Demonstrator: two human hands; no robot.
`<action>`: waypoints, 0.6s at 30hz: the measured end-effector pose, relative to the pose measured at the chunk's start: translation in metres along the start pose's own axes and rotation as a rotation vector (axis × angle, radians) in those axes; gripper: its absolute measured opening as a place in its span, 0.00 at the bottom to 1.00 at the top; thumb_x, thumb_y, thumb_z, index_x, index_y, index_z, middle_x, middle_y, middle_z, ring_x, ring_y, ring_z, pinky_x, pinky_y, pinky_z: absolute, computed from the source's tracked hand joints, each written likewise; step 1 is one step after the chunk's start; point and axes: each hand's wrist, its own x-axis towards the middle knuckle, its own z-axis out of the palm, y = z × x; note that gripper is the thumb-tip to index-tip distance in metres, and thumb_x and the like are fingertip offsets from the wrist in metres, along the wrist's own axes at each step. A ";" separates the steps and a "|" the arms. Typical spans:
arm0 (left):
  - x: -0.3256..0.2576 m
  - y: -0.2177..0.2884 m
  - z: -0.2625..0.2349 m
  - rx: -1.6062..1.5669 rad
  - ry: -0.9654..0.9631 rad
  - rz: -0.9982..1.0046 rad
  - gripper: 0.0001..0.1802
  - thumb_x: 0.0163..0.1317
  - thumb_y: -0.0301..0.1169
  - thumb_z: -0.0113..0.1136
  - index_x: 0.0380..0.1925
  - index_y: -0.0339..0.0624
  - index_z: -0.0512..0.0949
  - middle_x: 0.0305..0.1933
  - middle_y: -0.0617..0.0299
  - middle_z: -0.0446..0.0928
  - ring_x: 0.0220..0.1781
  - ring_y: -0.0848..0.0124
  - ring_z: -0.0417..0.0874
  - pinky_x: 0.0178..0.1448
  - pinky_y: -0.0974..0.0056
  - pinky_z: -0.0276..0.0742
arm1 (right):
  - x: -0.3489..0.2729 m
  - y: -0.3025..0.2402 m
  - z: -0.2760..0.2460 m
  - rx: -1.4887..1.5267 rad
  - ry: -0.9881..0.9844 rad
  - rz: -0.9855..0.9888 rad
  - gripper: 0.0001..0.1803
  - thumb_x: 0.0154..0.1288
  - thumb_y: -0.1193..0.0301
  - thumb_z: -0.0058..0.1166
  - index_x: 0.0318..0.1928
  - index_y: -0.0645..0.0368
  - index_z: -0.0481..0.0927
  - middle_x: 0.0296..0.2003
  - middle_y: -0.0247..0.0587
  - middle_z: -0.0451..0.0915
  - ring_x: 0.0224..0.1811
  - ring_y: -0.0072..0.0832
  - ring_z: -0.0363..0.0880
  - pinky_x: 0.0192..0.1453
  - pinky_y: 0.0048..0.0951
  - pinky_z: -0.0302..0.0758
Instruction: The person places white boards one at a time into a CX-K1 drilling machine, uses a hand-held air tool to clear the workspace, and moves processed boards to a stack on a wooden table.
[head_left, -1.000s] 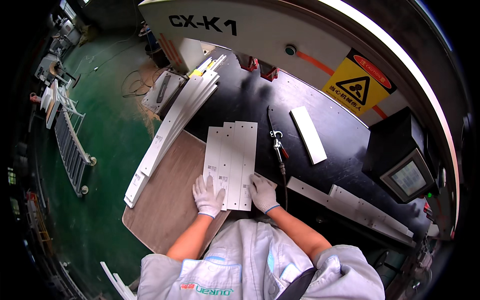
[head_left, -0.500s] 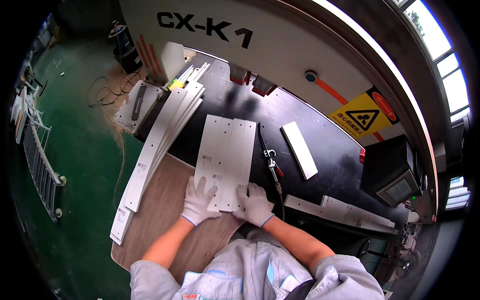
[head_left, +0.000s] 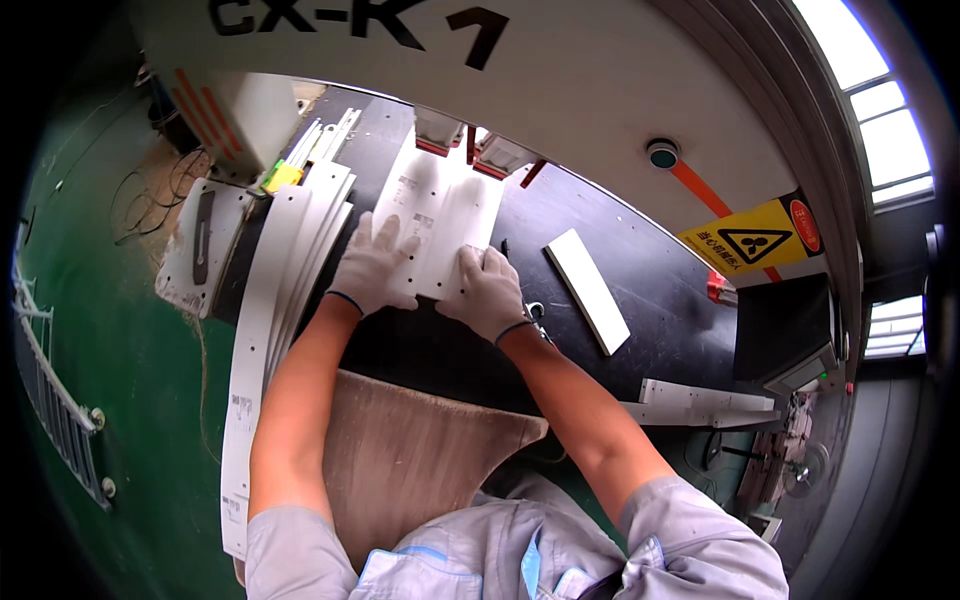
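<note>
Several white drilled boards lie side by side on the black machine table, their far ends under the red-edged blocks of the machine. My left hand, in a pale work glove, rests on their near left part, fingers spread and open. In a matching glove, my right hand presses at their near right corner with its fingers stretched out. Beside the right wrist, the metal hook of an air blow gun shows; most of the gun is hidden by my hand and arm.
A stack of long white boards stands along the left. One white board lies to the right, and further white strips lie at the right front. A wood-grain board is before me; the machine housing overhangs the far side.
Both hands have pushed the white boards away from me, so their far ends are now beneath the machine's blocks. My arms are stretched further, and the view has shifted.
</note>
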 end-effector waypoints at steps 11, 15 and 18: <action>0.019 -0.009 0.003 0.050 -0.029 -0.007 0.62 0.39 0.57 0.89 0.78 0.61 0.72 0.87 0.44 0.57 0.88 0.29 0.50 0.88 0.35 0.56 | 0.018 -0.009 -0.021 -0.025 -0.236 0.100 0.63 0.51 0.42 0.79 0.81 0.61 0.66 0.69 0.70 0.71 0.77 0.61 0.65 0.81 0.50 0.62; 0.004 0.000 0.022 0.181 0.126 0.017 0.67 0.40 0.69 0.83 0.79 0.49 0.69 0.87 0.41 0.57 0.88 0.32 0.49 0.88 0.26 0.41 | -0.006 0.008 -0.031 -0.020 0.037 -0.002 0.52 0.58 0.50 0.75 0.77 0.65 0.70 0.72 0.71 0.70 0.78 0.62 0.68 0.81 0.53 0.65; -0.003 0.034 0.046 0.165 0.219 0.068 0.71 0.43 0.81 0.71 0.82 0.51 0.64 0.89 0.43 0.52 0.89 0.32 0.47 0.88 0.25 0.35 | -0.053 0.069 -0.062 0.013 0.127 0.175 0.41 0.58 0.60 0.70 0.70 0.66 0.75 0.66 0.64 0.78 0.70 0.57 0.76 0.74 0.48 0.74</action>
